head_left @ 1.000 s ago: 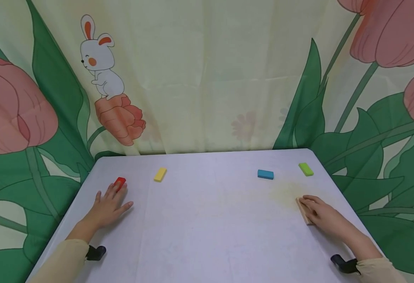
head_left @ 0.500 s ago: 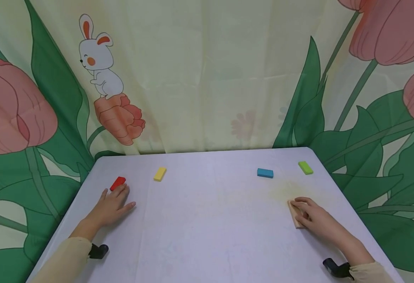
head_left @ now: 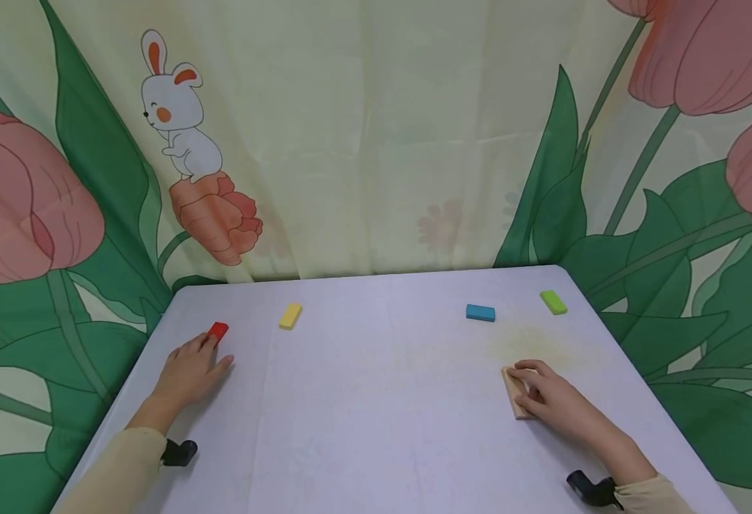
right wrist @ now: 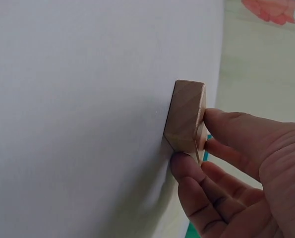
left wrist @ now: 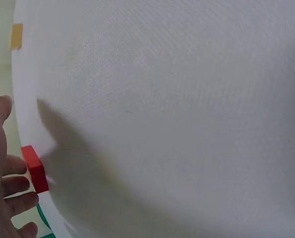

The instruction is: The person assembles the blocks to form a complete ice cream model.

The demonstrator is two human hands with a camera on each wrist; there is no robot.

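Note:
On the right side of the table, my right hand point(head_left: 558, 400) holds a plain wooden block point(head_left: 512, 395) that lies on the cloth. The right wrist view shows the thumb against one face of that wooden block point(right wrist: 185, 109) and curled fingers at its near end. At the far left, a red block point(head_left: 219, 330) lies at the fingertips of my left hand point(head_left: 186, 373). Those fingers are loosely extended; they partly cover its near end. In the left wrist view, the red block point(left wrist: 35, 170) sits just beside the fingers; whether they press on it is hard to tell.
A yellow block point(head_left: 290, 316) lies at the back left of the white-covered table point(head_left: 363, 400). Toward the back right are a blue block point(head_left: 480, 313) and a green block point(head_left: 553, 302). Behind the table hangs a printed curtain point(head_left: 376, 143).
My right hand has slid the wooden block leftward across the cloth. My left hand shifted slightly right, then back left, and the red block turned a little. The other blocks stayed put.

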